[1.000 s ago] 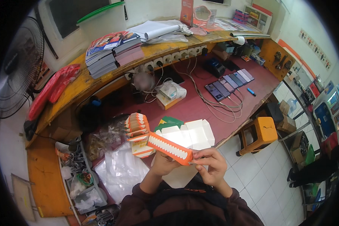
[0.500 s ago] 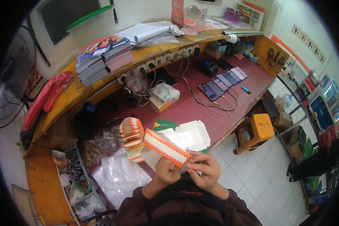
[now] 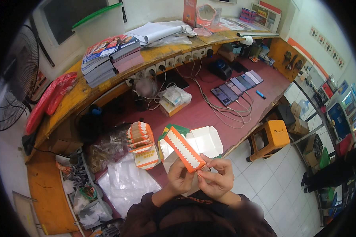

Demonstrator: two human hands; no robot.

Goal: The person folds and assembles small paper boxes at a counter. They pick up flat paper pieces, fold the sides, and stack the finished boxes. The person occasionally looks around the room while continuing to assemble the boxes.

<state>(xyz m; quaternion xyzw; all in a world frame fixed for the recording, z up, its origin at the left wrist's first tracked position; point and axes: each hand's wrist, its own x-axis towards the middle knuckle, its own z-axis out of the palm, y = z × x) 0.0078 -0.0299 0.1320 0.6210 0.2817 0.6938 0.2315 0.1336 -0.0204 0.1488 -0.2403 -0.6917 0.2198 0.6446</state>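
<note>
Together, left hand (image 3: 180, 177) and right hand (image 3: 216, 181) pinch the tilted orange-and-white carton (image 3: 184, 149) at chest height

Long orange-and-white carton (image 3: 184, 149) held flat and tilted above the counter (image 3: 201, 114) edge, stack of folded orange-and-white cartons (image 3: 140, 138) to its left, open white carton blank (image 3: 203, 140) behind it, row of dark phone screens (image 3: 237, 85) farther back.

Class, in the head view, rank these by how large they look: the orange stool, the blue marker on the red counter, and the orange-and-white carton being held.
1. Orange-and-white carton, though it is nearest the camera.
2. Orange stool, similar in area, so unsure.
3. Blue marker, clearly smallest.
</note>
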